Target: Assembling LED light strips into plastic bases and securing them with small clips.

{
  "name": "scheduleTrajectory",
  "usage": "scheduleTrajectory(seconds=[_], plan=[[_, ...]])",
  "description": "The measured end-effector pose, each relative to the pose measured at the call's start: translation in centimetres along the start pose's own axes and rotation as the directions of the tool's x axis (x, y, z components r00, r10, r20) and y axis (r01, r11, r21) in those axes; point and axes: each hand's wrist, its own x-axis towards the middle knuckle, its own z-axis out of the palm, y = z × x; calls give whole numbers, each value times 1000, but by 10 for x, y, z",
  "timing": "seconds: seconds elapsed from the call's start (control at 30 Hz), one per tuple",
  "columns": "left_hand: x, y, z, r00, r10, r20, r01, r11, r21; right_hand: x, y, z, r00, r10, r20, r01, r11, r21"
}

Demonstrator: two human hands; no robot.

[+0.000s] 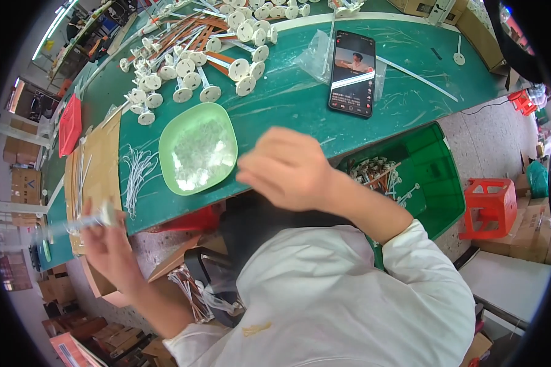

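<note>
My left hand (109, 248) is at the table's left front edge, its fingers closed round a thin pale rod with a white round disc (108, 214) at one end; motion blurs both. My right hand (288, 170) hovers just right of a light green bowl (165, 147), fingers curled and pressed together; anything between them is hidden. Small clear, shiny pieces (203, 150) cover the bowl's bottom. A bundle of thin white strands (138, 177) lies left of the bowl, beside a flat piece of cardboard (107, 162).
Many disc-ended rods (193, 67) are heaped at the back of the green table (275, 110). A phone (352, 73) lies on a clear bag, right of the heap. More rods lie in a green bin (434, 177) below the right edge. A red stool (490, 208) stands beyond it.
</note>
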Motion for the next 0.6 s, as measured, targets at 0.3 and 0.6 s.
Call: scheduleTrajectory(seconds=[0.3, 0.6], plan=[[158, -102, -236, 944, -192, 268, -234, 182, 955, -3, 42, 4, 964, 242, 111, -239, 970, -42], [162, -102, -228, 958, -249, 141, -152, -25, 988, 2, 40, 4, 902, 347, 255, -342, 937, -66]])
